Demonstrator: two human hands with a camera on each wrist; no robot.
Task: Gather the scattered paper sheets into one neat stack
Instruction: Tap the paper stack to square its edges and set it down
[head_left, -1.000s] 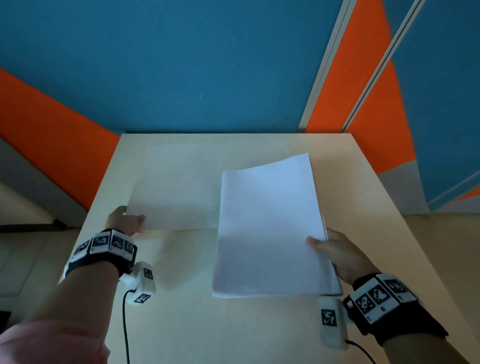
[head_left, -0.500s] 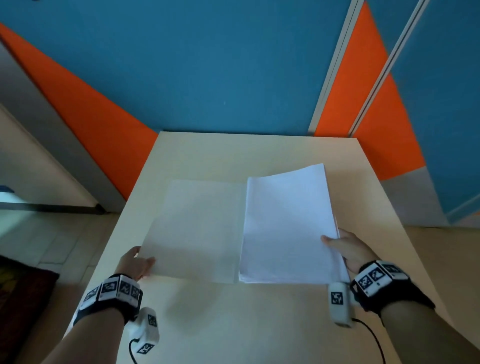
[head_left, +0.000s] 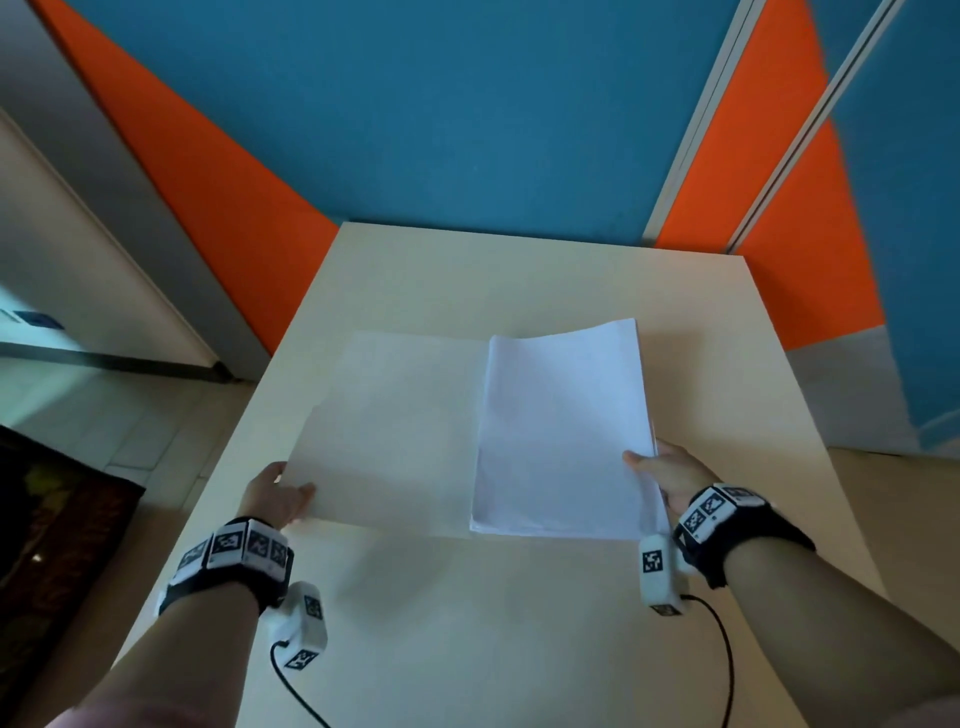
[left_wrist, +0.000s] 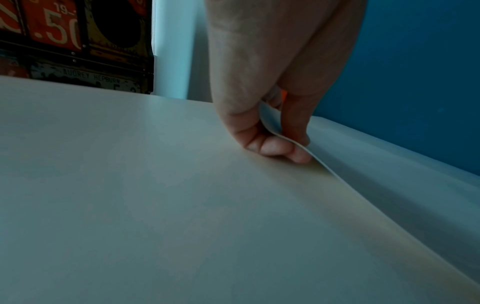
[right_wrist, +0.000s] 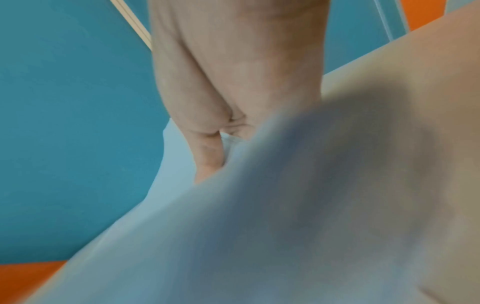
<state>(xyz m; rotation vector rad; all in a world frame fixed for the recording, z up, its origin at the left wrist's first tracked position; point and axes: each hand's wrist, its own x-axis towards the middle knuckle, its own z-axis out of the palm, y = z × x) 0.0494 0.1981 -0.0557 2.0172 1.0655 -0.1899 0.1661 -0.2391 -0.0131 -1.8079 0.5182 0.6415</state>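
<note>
One loose sheet (head_left: 384, 431), one stack (head_left: 563, 436), mid-table (head_left: 467, 270) | left hand (head_left: 272, 496) pinches sheet's near-left corner | right hand (head_left: 670, 475) grips stack's right edge | sheet now nearer, beside stack.

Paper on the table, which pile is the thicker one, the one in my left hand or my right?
The stack gripped by your right hand is thicker, with layered edges showing. Your left hand pinches only a single sheet.

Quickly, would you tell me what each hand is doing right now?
Left hand: pinching the loose sheet's corner.
Right hand: gripping the paper stack's edge.
</note>
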